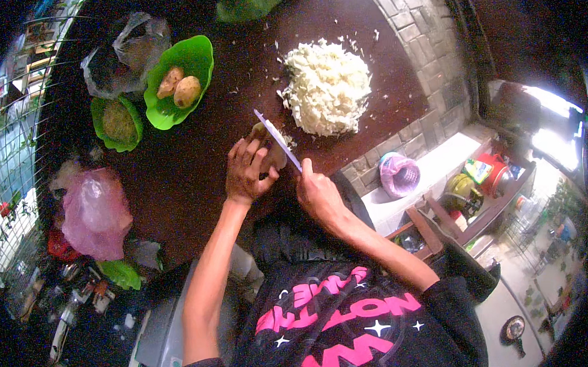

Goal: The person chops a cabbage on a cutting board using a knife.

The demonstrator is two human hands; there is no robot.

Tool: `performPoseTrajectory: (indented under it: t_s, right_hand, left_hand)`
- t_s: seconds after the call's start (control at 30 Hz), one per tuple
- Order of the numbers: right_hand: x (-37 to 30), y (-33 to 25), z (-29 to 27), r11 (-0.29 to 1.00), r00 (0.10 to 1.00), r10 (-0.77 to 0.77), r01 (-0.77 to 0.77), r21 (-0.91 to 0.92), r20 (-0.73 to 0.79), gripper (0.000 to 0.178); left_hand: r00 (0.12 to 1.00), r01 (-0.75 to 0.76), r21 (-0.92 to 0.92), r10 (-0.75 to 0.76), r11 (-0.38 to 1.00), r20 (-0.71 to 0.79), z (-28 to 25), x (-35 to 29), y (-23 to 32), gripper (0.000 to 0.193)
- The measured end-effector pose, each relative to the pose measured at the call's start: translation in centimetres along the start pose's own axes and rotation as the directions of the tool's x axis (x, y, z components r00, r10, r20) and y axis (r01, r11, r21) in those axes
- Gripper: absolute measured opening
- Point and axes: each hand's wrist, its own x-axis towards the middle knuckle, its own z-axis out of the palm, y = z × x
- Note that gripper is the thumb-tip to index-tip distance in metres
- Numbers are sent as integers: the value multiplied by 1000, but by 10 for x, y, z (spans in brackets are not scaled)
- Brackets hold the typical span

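My right hand [317, 194] is closed around the handle end of a knife [277, 139] with a pale purple blade, which slants up to the left. Left of the blade, the bent fingers of my left hand [247, 169] press on a brownish rounded piece [270, 145], whose kind I cannot make out. White bits lie along the blade's right side. Just beyond the knife, a big heap of white chopped pieces [328, 87] spreads on the dark brown table [237, 74]. To the left, a green leaf-shaped bowl [200, 56] holds two brown potato-like tubers [186, 92].
A smaller green bowl [133, 139] with grainy contents and a clear plastic bag [142, 42] are at far left. Nearer lies a pink plastic bag [98, 212]. On the right, beyond a tiled edge [426, 53], stand a purple basket [400, 175] and a red container [500, 174].
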Motion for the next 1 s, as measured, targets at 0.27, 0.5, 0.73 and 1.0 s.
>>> performPoseTrajectory:
  t_s: [0.27,0.5,0.73,1.0]
  right_hand:
    - [-2,-21,-12,993,997,41,-49,106,72,26]
    - [-2,-25,-17,981,997,53,-64,182,64,21]
    - [-8,-28,-18,993,1000,11,-12,118,14,17]
    - [-13,2,3,968,998,-24,38,248,-59,33]
  left_hand:
    - [1000,-20,11,20,1000,-4,0,-3,2,40]
    - [1000,14,54,-15,998,18,2,-6,4,41]
    - [999,16,75,-18,997,27,2,-6,3,41]
    - [1000,0,42,0,999,11,6,-3,2,41]
